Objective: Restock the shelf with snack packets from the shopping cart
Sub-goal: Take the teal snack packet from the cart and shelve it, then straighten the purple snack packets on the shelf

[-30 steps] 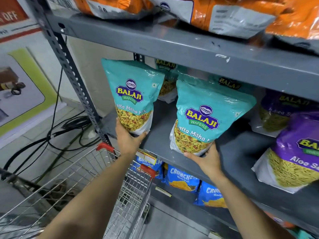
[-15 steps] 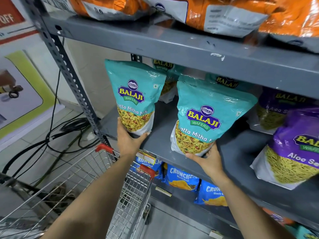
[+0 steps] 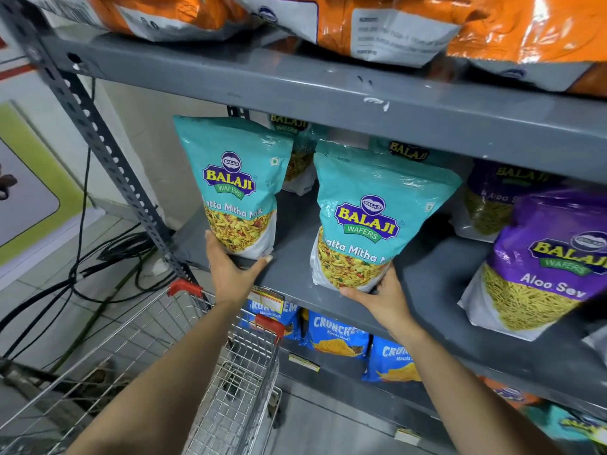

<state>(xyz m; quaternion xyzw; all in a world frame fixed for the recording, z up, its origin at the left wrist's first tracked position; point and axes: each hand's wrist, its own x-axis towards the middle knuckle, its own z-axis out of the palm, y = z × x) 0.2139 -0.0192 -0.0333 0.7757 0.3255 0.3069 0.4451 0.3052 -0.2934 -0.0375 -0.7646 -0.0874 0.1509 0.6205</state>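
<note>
Both teal snack packets now stand a little deeper on the grey shelf than a second ago, upright and facing out. The left hand cups the base of the left packet, fingers up one side and the thumb spread across the front edge, pressing rather than pinching. The right hand holds the bottom of the right packet the same way, fingers wrapped under its corner. More teal packets sit behind, and purple packets stand just beside on the right. The wire cart below looks nearly empty from here, so to my eye this pair is close to placed and only needs letting go.
</note>
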